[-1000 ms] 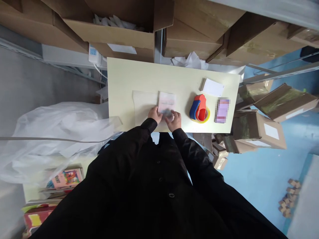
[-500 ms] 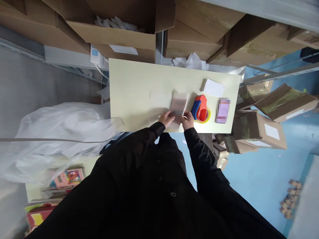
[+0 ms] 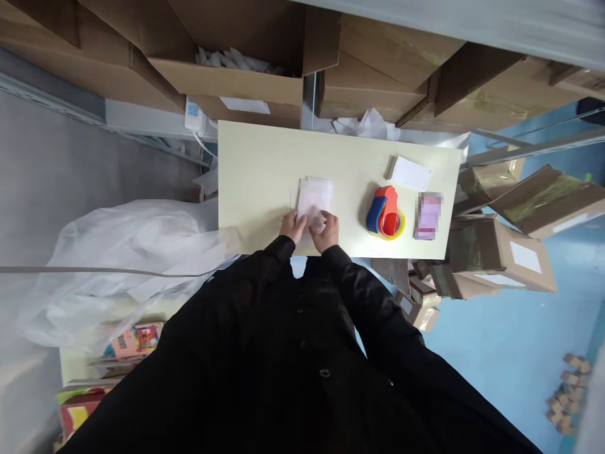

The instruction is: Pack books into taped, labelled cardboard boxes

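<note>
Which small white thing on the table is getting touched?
The packet, between left hand and right hand; the paper stack lies untouched beyond the tape dispenser.

Table (image 3: 255,164): room to pass left of and beyond the white packet (image 3: 316,192).
Tape dispenser (image 3: 388,200): stands in the way rightward, past a gap.
Cardboard boxes (image 3: 236,81): line the far edge.

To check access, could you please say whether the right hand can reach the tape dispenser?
Probably yes: nothing visible stands between the right hand and tape dispenser, though that hand touches the white packet.
</note>
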Motion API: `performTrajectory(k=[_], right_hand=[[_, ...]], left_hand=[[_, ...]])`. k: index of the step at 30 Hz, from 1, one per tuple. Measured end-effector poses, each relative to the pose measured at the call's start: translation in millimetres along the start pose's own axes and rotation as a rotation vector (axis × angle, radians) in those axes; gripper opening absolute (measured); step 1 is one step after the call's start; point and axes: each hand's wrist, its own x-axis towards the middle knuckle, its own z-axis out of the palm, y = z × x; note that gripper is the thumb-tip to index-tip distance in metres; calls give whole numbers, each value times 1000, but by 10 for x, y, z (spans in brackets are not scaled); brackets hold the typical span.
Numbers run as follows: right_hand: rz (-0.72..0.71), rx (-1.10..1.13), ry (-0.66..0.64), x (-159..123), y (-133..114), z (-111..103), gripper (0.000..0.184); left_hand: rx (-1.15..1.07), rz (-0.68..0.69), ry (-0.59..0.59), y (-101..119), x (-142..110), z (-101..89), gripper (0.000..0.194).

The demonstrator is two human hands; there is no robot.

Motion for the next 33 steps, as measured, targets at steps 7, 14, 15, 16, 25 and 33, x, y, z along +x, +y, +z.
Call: performTrajectory(k=[7,14,15,16,25,33], right_hand=[[235,37,-45,9,269,-117,66],[100,-41,-86,263,-74,301,59],[85,-39,-94,344,-154,387,59],[70,-41,-105,436,-242,483,59],[-139,4,-208,1274,-1024,1475,56],[-158,1,-189,1333,-1127,1564,54]], left_hand=[[300,58,-12,-169,-124,-29,67],[432,92,34,-101,101,-213,69],[437,97,62,-72,177,-300,68],[437,99,91,-42,265,-402,67],[369,136,272,133,1152,-1371,65],[293,164,268,135,1213,-1513,61]])
